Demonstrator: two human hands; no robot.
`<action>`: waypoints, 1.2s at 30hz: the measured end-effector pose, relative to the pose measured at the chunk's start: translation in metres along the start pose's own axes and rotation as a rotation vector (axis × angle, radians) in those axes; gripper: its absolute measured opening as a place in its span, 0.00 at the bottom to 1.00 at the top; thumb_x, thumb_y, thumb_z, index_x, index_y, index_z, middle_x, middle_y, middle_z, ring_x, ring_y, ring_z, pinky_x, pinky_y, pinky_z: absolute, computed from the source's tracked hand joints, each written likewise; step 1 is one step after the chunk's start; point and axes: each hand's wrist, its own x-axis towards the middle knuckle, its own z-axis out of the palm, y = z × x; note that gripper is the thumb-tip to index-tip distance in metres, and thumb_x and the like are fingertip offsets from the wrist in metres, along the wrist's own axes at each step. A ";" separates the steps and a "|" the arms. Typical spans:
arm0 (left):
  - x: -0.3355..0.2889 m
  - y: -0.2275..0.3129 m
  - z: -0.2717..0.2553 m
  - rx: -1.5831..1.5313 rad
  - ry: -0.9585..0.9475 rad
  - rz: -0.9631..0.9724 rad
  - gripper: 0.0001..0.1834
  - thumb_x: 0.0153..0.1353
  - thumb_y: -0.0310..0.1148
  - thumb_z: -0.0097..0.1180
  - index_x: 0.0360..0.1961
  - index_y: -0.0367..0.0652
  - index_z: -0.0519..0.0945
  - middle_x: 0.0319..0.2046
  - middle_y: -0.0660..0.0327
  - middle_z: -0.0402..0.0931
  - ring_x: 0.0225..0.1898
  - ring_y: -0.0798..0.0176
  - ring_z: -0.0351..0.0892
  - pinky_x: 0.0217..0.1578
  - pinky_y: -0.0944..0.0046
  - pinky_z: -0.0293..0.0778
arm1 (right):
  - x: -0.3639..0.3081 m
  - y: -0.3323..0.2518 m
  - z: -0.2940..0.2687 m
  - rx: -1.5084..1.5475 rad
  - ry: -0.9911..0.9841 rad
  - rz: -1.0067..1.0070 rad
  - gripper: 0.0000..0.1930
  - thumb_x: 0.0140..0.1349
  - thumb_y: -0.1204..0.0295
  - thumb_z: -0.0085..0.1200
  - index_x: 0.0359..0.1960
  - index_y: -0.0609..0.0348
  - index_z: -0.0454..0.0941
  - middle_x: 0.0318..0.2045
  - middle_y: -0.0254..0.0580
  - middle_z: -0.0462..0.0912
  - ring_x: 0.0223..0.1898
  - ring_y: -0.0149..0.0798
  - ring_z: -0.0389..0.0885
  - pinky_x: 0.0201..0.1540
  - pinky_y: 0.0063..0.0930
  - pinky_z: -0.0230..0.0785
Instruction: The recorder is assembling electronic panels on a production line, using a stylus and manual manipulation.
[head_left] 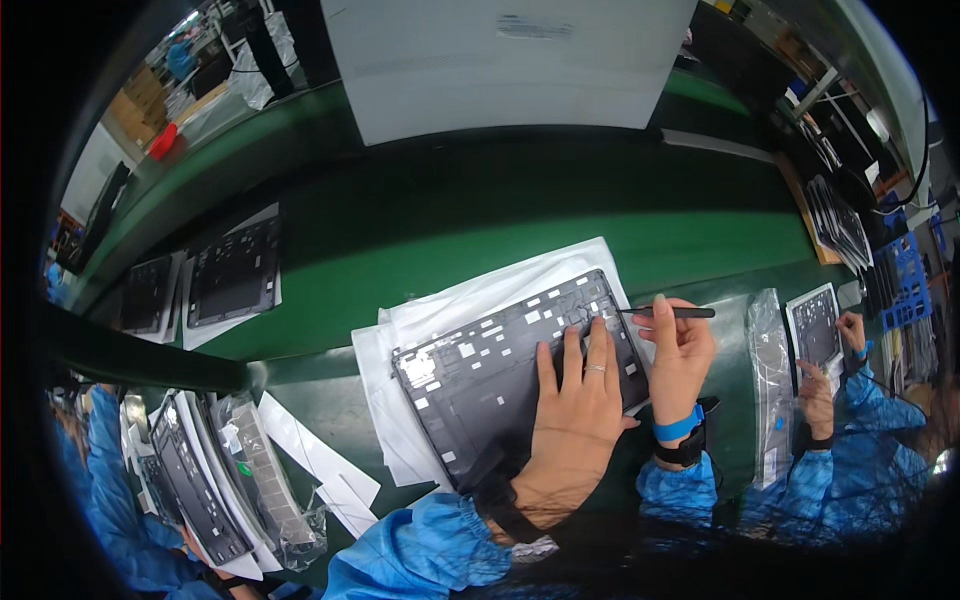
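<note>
Live from head height, looking down!
Here's one wide fisheye, left of the head pair, facing down and forward over the green surface [732, 400]; the person's left hand [578, 405] and right hand [682, 355] sit close below, straight edges bowing toward the dark round rim.

I have the left hand [580, 410] lying palm down, fingers stretched forward and slightly parted, its sleeved forearm [425, 550] slanting in from my lower left, while my right hand [682, 350] holds thumb and fingertips in a pinch, its forearm [678, 490] pointing nearly straight ahead.
</note>
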 end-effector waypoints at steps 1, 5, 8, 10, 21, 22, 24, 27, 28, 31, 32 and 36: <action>0.000 0.000 0.001 0.009 -0.010 -0.010 0.54 0.55 0.55 0.71 0.73 0.28 0.65 0.76 0.46 0.56 0.75 0.40 0.58 0.74 0.35 0.55 | 0.000 0.003 0.000 -0.001 0.008 0.005 0.13 0.75 0.66 0.60 0.46 0.66 0.79 0.36 0.41 0.87 0.38 0.33 0.89 0.41 0.25 0.79; 0.002 -0.001 0.001 -0.004 -0.051 -0.014 0.54 0.55 0.55 0.71 0.73 0.29 0.64 0.77 0.47 0.54 0.75 0.40 0.58 0.74 0.34 0.56 | -0.002 0.004 0.002 -0.034 0.000 0.031 0.12 0.74 0.68 0.60 0.47 0.68 0.79 0.37 0.43 0.87 0.39 0.33 0.89 0.41 0.26 0.80; 0.002 -0.001 0.002 0.026 -0.011 -0.015 0.55 0.48 0.55 0.75 0.70 0.31 0.70 0.74 0.50 0.60 0.73 0.42 0.61 0.72 0.31 0.57 | -0.005 0.006 0.005 -0.017 -0.017 0.001 0.11 0.74 0.70 0.61 0.47 0.68 0.78 0.37 0.44 0.87 0.39 0.34 0.90 0.41 0.26 0.81; 0.005 0.000 0.003 0.027 -0.021 -0.014 0.54 0.48 0.55 0.75 0.70 0.31 0.70 0.74 0.50 0.60 0.72 0.42 0.61 0.72 0.30 0.58 | -0.004 0.005 0.005 -0.040 -0.009 -0.039 0.10 0.73 0.71 0.61 0.46 0.68 0.78 0.36 0.44 0.87 0.38 0.33 0.90 0.40 0.26 0.81; 0.008 0.003 0.002 0.061 -0.045 -0.036 0.53 0.48 0.54 0.75 0.70 0.33 0.70 0.73 0.52 0.61 0.71 0.43 0.63 0.71 0.29 0.58 | -0.005 0.006 0.003 -0.193 -0.027 -0.123 0.09 0.74 0.70 0.60 0.45 0.66 0.80 0.32 0.45 0.88 0.35 0.34 0.90 0.34 0.26 0.78; 0.008 0.003 0.002 0.068 -0.043 -0.033 0.53 0.48 0.55 0.75 0.70 0.33 0.71 0.73 0.52 0.62 0.71 0.43 0.63 0.71 0.29 0.59 | -0.005 0.006 0.003 -0.194 -0.023 -0.116 0.09 0.74 0.70 0.60 0.44 0.66 0.81 0.32 0.45 0.88 0.35 0.33 0.90 0.33 0.26 0.78; 0.008 0.004 0.003 0.075 -0.038 -0.030 0.53 0.49 0.55 0.74 0.70 0.34 0.71 0.73 0.53 0.62 0.71 0.44 0.63 0.71 0.29 0.59 | -0.005 0.007 0.001 -0.205 -0.031 -0.123 0.09 0.74 0.71 0.59 0.44 0.66 0.81 0.33 0.45 0.89 0.35 0.34 0.90 0.33 0.27 0.78; 0.011 0.006 0.004 0.094 -0.039 -0.033 0.52 0.49 0.56 0.74 0.70 0.35 0.71 0.73 0.52 0.62 0.71 0.45 0.64 0.71 0.29 0.59 | -0.005 0.010 0.000 -0.214 -0.035 -0.138 0.08 0.74 0.71 0.59 0.44 0.65 0.81 0.33 0.46 0.89 0.34 0.35 0.91 0.33 0.27 0.78; 0.012 0.007 0.004 0.100 -0.043 -0.033 0.51 0.49 0.56 0.73 0.70 0.35 0.72 0.73 0.53 0.63 0.70 0.45 0.64 0.70 0.28 0.60 | -0.004 0.010 0.000 -0.212 -0.030 -0.144 0.08 0.74 0.71 0.59 0.44 0.65 0.81 0.33 0.46 0.89 0.34 0.35 0.91 0.33 0.28 0.78; 0.015 0.008 0.000 0.106 -0.076 -0.034 0.52 0.51 0.55 0.73 0.72 0.35 0.68 0.74 0.50 0.59 0.70 0.40 0.63 0.68 0.26 0.61 | -0.005 0.010 0.002 -0.220 -0.026 -0.197 0.08 0.73 0.72 0.59 0.44 0.65 0.80 0.32 0.46 0.89 0.35 0.36 0.91 0.32 0.28 0.78; 0.016 0.009 -0.002 0.102 -0.106 -0.033 0.54 0.54 0.54 0.72 0.74 0.33 0.63 0.76 0.48 0.56 0.71 0.35 0.61 0.68 0.25 0.61 | -0.005 0.009 0.004 -0.216 -0.032 -0.197 0.08 0.73 0.72 0.59 0.44 0.65 0.80 0.32 0.46 0.89 0.35 0.36 0.91 0.32 0.28 0.78; 0.016 0.011 -0.010 0.158 -0.131 -0.098 0.56 0.53 0.56 0.72 0.74 0.34 0.63 0.77 0.49 0.55 0.71 0.35 0.62 0.65 0.23 0.65 | -0.009 0.003 0.005 -0.250 -0.081 -0.137 0.09 0.75 0.72 0.57 0.47 0.66 0.80 0.35 0.47 0.88 0.36 0.36 0.89 0.37 0.28 0.80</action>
